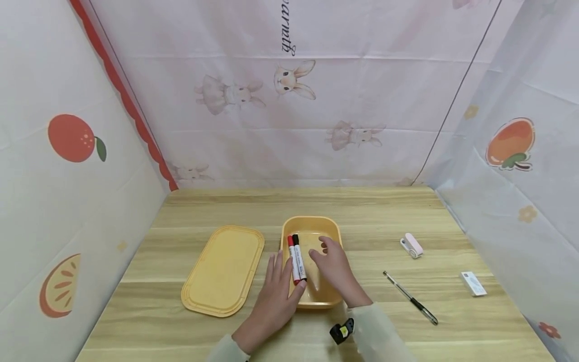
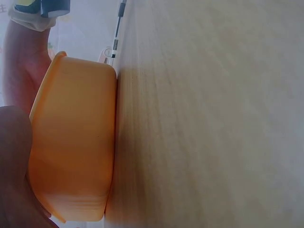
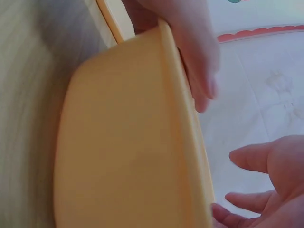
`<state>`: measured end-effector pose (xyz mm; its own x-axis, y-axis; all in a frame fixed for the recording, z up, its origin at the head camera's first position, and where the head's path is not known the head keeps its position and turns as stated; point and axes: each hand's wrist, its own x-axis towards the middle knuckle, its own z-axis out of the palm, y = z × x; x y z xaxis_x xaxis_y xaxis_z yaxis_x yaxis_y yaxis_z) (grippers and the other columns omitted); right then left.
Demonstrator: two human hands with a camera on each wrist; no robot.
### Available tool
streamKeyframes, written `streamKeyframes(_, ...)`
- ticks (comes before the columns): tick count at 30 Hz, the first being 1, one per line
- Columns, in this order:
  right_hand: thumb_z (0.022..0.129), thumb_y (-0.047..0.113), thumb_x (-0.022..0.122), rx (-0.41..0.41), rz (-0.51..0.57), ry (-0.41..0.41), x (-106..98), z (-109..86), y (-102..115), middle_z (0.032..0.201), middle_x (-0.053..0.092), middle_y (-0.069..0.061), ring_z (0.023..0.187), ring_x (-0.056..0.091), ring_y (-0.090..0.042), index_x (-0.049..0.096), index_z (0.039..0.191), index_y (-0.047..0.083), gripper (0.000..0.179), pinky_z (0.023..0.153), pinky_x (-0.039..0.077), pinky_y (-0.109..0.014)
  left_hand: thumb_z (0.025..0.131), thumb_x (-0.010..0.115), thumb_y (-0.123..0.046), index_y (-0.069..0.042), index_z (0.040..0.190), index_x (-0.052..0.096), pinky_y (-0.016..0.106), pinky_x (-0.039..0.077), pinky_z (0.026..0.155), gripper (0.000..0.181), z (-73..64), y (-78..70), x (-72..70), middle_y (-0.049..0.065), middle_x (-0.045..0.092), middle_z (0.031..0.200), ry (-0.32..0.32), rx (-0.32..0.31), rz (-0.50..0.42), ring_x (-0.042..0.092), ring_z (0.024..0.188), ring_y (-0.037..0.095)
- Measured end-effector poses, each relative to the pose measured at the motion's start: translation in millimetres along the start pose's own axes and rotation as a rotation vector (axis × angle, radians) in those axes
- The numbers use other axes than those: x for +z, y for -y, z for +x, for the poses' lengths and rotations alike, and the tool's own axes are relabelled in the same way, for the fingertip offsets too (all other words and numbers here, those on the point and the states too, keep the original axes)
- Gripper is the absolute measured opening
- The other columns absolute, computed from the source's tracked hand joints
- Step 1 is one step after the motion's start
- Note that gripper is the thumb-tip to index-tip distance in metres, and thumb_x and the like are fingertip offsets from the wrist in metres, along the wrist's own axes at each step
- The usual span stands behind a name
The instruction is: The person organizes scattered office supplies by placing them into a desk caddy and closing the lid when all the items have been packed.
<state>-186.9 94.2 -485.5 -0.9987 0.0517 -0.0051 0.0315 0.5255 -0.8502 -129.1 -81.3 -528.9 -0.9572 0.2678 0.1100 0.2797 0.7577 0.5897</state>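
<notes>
A yellow plastic box (image 1: 312, 304) stands uncovered on the table. Inside, along its left wall, a red-capped marker (image 1: 293, 261) and a black-capped marker (image 1: 298, 261) lean side by side. My left hand (image 1: 275, 296) rests at the box's left rim, fingers extended and thumb near the markers' lower ends. Above the box's right half is my right hand (image 1: 333, 264), fingers loosely bent and holding nothing. The left wrist view shows the box's outer wall (image 2: 73, 137). In the right wrist view, the left hand (image 3: 197, 52) reaches over the rim, apart from the right hand (image 3: 280, 185).
A yellow lid (image 1: 223, 271) lies flat left of the box. To the right lie a black-gripped pen (image 1: 410, 297), a small pink-and-white item (image 1: 411, 245) resembling a stapler, and a little white carton (image 1: 473, 283). Printed cloth walls surround the table on three sides.
</notes>
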Motion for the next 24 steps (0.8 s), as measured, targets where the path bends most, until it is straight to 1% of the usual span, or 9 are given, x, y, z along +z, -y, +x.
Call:
streamKeyframes(5, 0.096, 0.022, 0.066, -0.043, 0.03, -0.008, -12.3, 2.3, 3.1, 0.133, 0.055, -0.027, 0.122, 0.055, -0.041, 0.052, 0.141, -0.005, 0.055, 0.101, 0.05, -0.052, 0.104, 0.04, -0.055, -0.009, 0.16, 0.026, 0.059, 0.024, 0.12, 0.074, -0.1, 0.5, 0.9, 0.011, -0.001, 0.171, -0.013, 0.006, -0.004, -0.003, 0.157, 0.035)
streamKeyframes(10, 0.096, 0.021, 0.066, -0.058, 0.066, -0.038, -32.5, 5.2, 1.0, 0.139, 0.049, -0.027, 0.128, 0.051, -0.042, 0.049, 0.144, -0.005, 0.057, 0.106, 0.047, -0.051, 0.104, 0.038, -0.058, -0.009, 0.16, 0.026, 0.06, 0.023, 0.12, 0.076, -0.7, -0.3, -0.1, 0.011, 0.0, 0.171, -0.019, 0.011, -0.005, -0.003, 0.157, 0.036)
streamKeyframes(13, 0.098, 0.022, 0.065, -0.046, 0.085, -0.048, -46.9, 5.8, -1.1, 0.143, 0.046, -0.026, 0.132, 0.047, -0.042, 0.046, 0.146, -0.004, 0.058, 0.109, 0.045, -0.051, 0.103, 0.035, -0.061, -0.01, 0.161, 0.025, 0.058, 0.022, 0.121, 0.078, -1.0, -0.7, -0.5, 0.01, -0.001, 0.171, -0.014, 0.004, -0.004, -0.003, 0.157, 0.035)
streamKeyframes(17, 0.099, 0.028, 0.063, -0.021, 0.081, -0.048, -65.1, 5.1, -4.2, 0.147, 0.043, -0.024, 0.137, 0.043, -0.041, 0.044, 0.149, -0.001, 0.06, 0.111, 0.042, -0.053, 0.103, 0.033, -0.063, -0.01, 0.161, 0.025, 0.058, 0.022, 0.121, 0.079, -1.1, -0.4, -0.2, 0.009, -0.001, 0.171, -0.013, -0.003, 0.002, -0.003, 0.157, 0.034)
streamKeyframes(24, 0.1, 0.036, 0.061, 0.026, 0.052, -0.048, -84.5, 0.4, -17.7, 0.156, 0.034, -0.022, 0.142, 0.039, -0.042, 0.039, 0.153, 0.004, 0.065, 0.112, 0.041, -0.054, 0.103, 0.033, -0.062, -0.01, 0.161, 0.025, 0.058, 0.022, 0.121, 0.078, -0.6, -0.1, 0.9, 0.009, -0.002, 0.171, -0.016, 0.003, 0.005, -0.003, 0.157, 0.034)
